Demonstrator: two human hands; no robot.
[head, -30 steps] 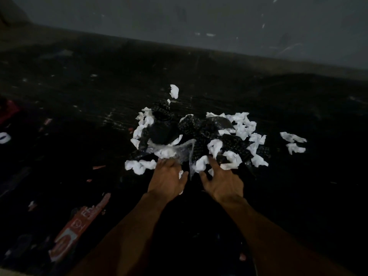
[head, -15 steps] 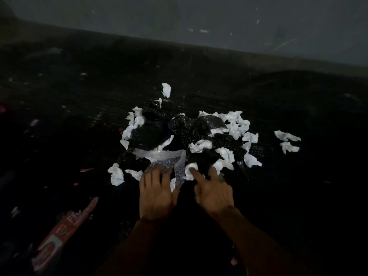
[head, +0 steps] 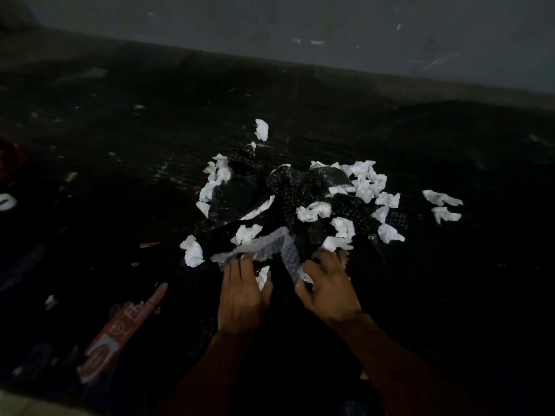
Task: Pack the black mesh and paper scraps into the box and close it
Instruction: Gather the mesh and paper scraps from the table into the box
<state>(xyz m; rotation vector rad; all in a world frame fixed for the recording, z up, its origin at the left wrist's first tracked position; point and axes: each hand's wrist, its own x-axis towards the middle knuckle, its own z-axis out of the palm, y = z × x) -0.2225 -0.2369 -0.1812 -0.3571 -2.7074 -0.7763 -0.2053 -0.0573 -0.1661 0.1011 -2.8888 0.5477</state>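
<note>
A heap of black mesh (head: 303,190) mixed with crumpled white paper scraps (head: 365,183) lies on the dark floor in the middle of the head view. A clear bubble-wrap sheet (head: 270,244) sticks out of its near edge. My left hand (head: 243,295) lies flat with its fingertips on the bubble wrap and a white scrap beside the thumb. My right hand (head: 329,286) has its fingers curled into the near edge of the heap, around the bubble-wrap strip. No box is in view.
Two loose paper scraps (head: 441,198) lie to the right of the heap, and one (head: 262,129) beyond it. A red and white printed cardboard piece (head: 120,334) lies at the lower left. A grey wall (head: 300,25) runs along the back.
Both hands have pushed into the near edge of the heap. The right hand's fingers have curled in, and the bubble wrap has bunched up between the hands.
</note>
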